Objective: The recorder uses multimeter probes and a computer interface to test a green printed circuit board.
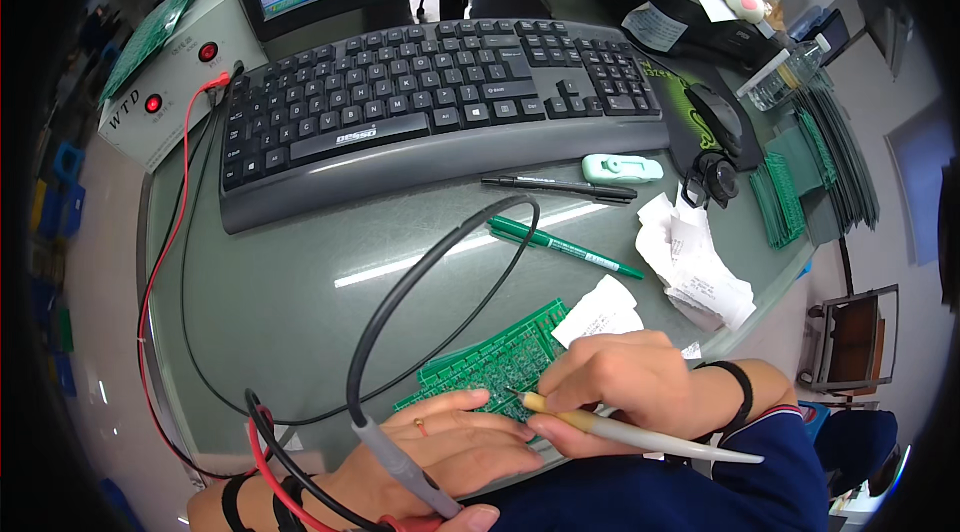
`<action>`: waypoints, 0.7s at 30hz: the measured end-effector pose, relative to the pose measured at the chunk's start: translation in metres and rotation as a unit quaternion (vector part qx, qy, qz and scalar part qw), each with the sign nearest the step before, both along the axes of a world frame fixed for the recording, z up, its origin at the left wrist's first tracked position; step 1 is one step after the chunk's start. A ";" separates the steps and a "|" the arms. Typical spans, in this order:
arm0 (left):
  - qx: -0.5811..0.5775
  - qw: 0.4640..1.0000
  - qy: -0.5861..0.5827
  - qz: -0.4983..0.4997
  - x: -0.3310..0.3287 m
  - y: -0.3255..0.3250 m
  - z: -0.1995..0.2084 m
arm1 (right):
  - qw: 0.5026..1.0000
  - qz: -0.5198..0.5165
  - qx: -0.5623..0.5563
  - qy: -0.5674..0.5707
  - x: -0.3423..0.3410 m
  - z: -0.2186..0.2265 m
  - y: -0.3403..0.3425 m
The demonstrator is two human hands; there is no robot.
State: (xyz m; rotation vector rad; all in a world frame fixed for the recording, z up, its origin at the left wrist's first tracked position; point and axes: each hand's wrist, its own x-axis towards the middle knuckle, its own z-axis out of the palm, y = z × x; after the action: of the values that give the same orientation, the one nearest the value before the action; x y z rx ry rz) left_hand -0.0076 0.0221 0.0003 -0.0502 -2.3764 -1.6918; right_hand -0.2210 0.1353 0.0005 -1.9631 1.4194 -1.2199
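Green circuit board (500, 360) on a worktop (270, 312), in front of a black keyboard (440, 117).
The right hand (620, 382) pinches a yellow-gripped, pen-shaped tool (640, 435), its tip at the board. The left hand (455, 447) lies with fingers stretched out over the board's near edge, a gray probe (402, 467) across it.

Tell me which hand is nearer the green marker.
Right. The right hand, gripping a pale pen-like tool, is below the green marker in the picture, near its lower end. The left hand is farther off, to the lower left, its fingers at the green circuit board.
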 end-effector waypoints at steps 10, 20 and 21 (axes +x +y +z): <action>-0.016 1.000 0.015 0.008 0.001 0.001 -0.006 | 0.994 -0.012 -0.082 0.068 0.007 -0.015 -0.004; 0.005 0.995 0.083 0.049 -0.003 0.005 -0.014 | 0.991 -0.025 -0.093 0.090 0.008 -0.017 -0.003; 0.005 0.995 0.087 0.047 -0.003 0.005 -0.015 | 0.991 -0.024 -0.091 0.092 0.008 -0.017 -0.003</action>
State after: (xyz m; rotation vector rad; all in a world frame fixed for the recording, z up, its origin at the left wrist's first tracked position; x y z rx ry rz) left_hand -0.0102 0.0275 -0.0145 -0.0799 -2.2073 -1.5887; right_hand -0.2132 0.1323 -0.0168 -2.2258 1.4975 -1.2562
